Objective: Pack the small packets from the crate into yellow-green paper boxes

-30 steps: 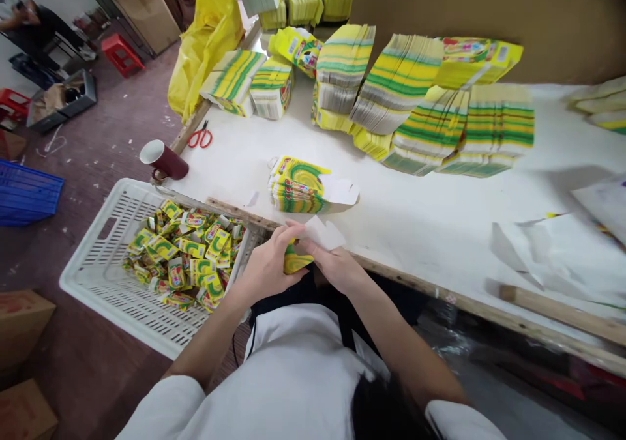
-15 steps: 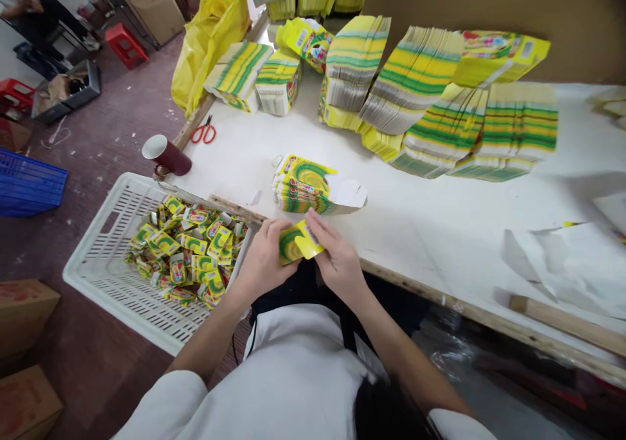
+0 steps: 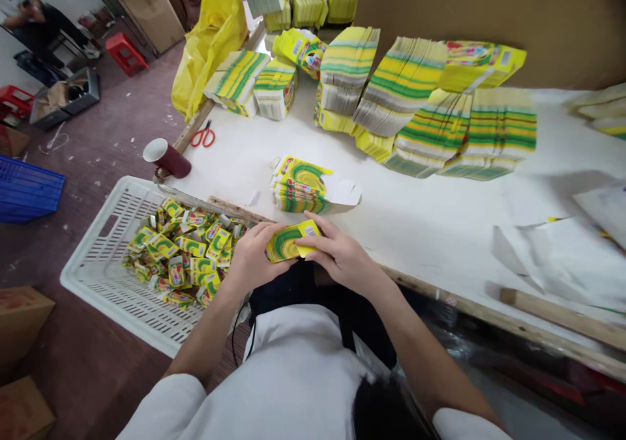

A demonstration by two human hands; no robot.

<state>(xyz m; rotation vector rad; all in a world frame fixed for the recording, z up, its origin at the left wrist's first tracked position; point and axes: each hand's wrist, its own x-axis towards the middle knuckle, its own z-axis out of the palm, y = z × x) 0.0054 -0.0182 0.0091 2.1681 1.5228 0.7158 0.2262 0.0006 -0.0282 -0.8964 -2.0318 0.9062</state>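
Note:
A small yellow-and-green carton point(image 3: 288, 242) is gripped between my left hand point(image 3: 254, 257) and my right hand point(image 3: 340, 254), just in front of the table's wooden front edge. My left hand holds its left end, and my right fingers press on its right end near a barcode. A short stack of flat carton blanks point(image 3: 300, 186) lies on the white table point(image 3: 430, 212) just beyond my hands. To the left, a white slotted crate point(image 3: 105, 238) holds several folded cartons point(image 3: 188, 251).
Tall fanned stacks of flat blanks point(image 3: 430, 111) fill the back of the table. Red scissors point(image 3: 201, 137) and a maroon mug point(image 3: 166, 158) sit near the left edge, beside a yellow bag point(image 3: 208, 42). A wooden stick point(image 3: 562, 316) lies at the front right. Another person point(image 3: 34, 19) is far left.
The white flaps seen a second ago have been folded in, and the carton now shows as a closed box. Both hands have shifted slightly left with it.

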